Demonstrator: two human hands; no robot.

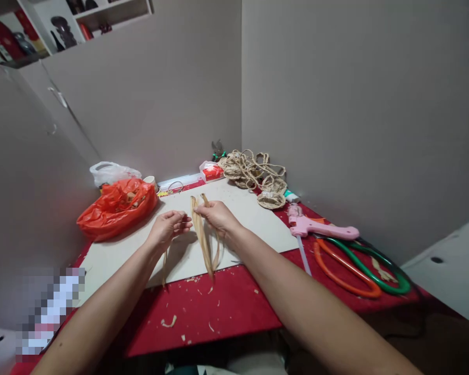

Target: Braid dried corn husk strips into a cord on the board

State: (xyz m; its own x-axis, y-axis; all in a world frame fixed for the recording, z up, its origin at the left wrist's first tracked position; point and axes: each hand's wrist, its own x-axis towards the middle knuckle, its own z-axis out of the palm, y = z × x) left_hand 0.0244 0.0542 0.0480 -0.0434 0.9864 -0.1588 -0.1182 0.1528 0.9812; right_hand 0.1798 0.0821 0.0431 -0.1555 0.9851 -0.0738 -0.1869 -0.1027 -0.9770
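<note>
My right hand [216, 214] pinches the top of a bundle of dried, tan husk strips [204, 239] that hang down over a grey cardboard sheet [254, 219]. My left hand [169, 227] is close beside it, fingers closed on a thin strip [164, 265] that trails down below the wrist. Both hands hover above the board on a red table [226, 312].
An orange plastic bag [117, 207] and a white bag [111, 173] lie at the left. Coiled straw rope [254, 174] sits at the back corner. A pink glue gun [316, 226] and orange and green hoops [359, 268] lie at the right. Husk scraps litter the table's front.
</note>
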